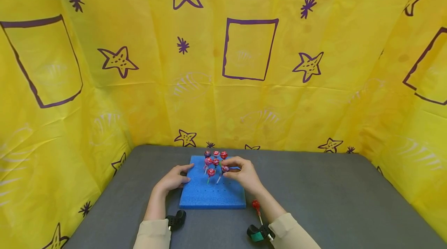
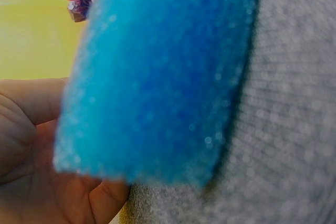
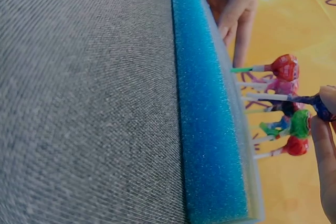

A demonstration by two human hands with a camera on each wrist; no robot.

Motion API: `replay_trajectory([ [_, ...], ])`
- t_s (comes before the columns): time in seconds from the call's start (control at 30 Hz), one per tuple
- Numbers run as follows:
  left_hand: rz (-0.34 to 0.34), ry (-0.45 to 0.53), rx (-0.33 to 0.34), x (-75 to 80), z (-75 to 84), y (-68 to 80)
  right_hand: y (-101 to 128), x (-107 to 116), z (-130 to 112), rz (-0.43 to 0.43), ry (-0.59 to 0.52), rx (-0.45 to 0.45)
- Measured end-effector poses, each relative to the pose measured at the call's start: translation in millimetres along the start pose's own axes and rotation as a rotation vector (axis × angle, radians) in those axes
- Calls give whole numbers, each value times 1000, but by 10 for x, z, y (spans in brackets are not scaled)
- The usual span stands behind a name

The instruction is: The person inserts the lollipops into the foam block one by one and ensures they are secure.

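My right hand (image 1: 243,174) is over the right half of a blue foam block (image 1: 213,201). Its thumb and fingertips pinch the wrapped head of a dark purple lollipop (image 3: 321,107), whose white stick slants down to the foam top. Several other lollipops stand upright in the block, among them a red one (image 1: 211,172), a pink one (image 1: 208,161) and a green one (image 3: 301,124). At the block's left edge, my left hand (image 1: 173,179) rests with spread fingers against the foam and over its rim. The left wrist view shows the foam's side close up.
Rows of small holes (image 1: 213,191) run across the front of the foam. A red lollipop (image 1: 256,204) lies on the dark grey table (image 1: 331,202), close to my right forearm. Yellow patterned cloth (image 1: 251,101) encloses the table's back and sides. Black straps (image 1: 177,220) sit at my wrists.
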State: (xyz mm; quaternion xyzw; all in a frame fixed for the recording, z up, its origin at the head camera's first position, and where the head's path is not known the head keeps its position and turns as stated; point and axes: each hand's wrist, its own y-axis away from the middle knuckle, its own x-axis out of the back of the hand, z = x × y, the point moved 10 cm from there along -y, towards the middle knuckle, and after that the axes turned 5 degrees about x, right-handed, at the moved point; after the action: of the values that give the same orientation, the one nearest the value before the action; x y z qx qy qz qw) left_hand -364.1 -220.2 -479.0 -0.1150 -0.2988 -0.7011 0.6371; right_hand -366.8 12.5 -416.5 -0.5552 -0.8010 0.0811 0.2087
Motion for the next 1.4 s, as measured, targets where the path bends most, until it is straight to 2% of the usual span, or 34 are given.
replay_trajectory([
  [0.27, -6, 5, -5, 0, 20, -6, -11, -17, 48, 14, 15, -1],
  [0.57, -1, -3, -17, 11, 25, -5, -13, -87, 52, -8, 21, -10],
  [0.9, -5, 2, -17, 2, 26, 12, 56, -122, -261, -43, 52, -23],
  [1.4, -5, 6, -24, -2, 12, 7, 103, -180, -225, -94, 75, -63],
])
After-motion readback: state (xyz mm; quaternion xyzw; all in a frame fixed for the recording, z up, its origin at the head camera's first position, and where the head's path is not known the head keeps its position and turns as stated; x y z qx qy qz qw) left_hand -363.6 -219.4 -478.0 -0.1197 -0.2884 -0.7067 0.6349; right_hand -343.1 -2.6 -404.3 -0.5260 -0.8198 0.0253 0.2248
